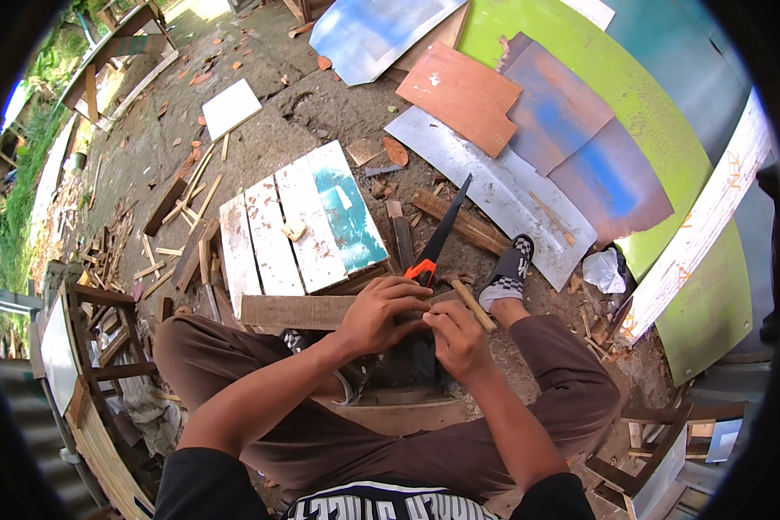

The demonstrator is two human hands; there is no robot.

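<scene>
In front of my lap, my left hand (pixel 383 314) and my right hand (pixel 459 341) are close together, fingers bent and pinched. Whatever lies between the fingertips is too small or hidden to name. Under my left hand runs a brown wooden plank (pixel 293 312), along the near side of a low slatted top (pixel 296 234) painted white and teal. Just beyond my fingers lies a handsaw (pixel 446 230), its orange handle toward me and dark blade pointing away. A short wooden stick (pixel 474 305) rests right beside my right hand.
Thin wood strips (pixel 201 195) and offcuts are scattered at the left. Painted sheets, including a grey panel (pixel 494 191) and a green one (pixel 667 139), cover the right side. A wooden frame (pixel 104 338) stands at the near left. A wooden beam (pixel 464 221) lies past the saw.
</scene>
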